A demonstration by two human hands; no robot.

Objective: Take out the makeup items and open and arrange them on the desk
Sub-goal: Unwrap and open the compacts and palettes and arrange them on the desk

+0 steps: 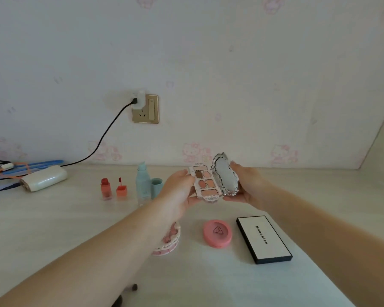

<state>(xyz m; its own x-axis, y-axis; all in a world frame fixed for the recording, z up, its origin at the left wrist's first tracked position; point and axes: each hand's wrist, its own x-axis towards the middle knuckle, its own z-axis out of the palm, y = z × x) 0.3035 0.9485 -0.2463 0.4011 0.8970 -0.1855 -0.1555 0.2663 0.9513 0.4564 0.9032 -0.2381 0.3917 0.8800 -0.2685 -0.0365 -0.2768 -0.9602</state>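
Two hands: raised mid-frame, sharing one opened eyeshadow palette (211,181) above the desk (53,229).
Left hand (180,191): grip curled on the pan side.
Right hand (245,185): grip curled round the mirrored lid.
Lower right: pink compact (217,233), black-edged box (264,239), both closed.

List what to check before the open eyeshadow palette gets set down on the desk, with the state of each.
1. Eyeshadow palette fully open, mirror lid folded back: ok.
2. Left hand holds the pan side: ok.
3. Right hand holds the lid side: ok.
4. Bare desk below the palette, behind the pink compact: ok.
5. Pink compact and white Moookiss box opened: not ok, both closed.
6. Ornate pink case opened: cannot tell, the left forearm hides it.
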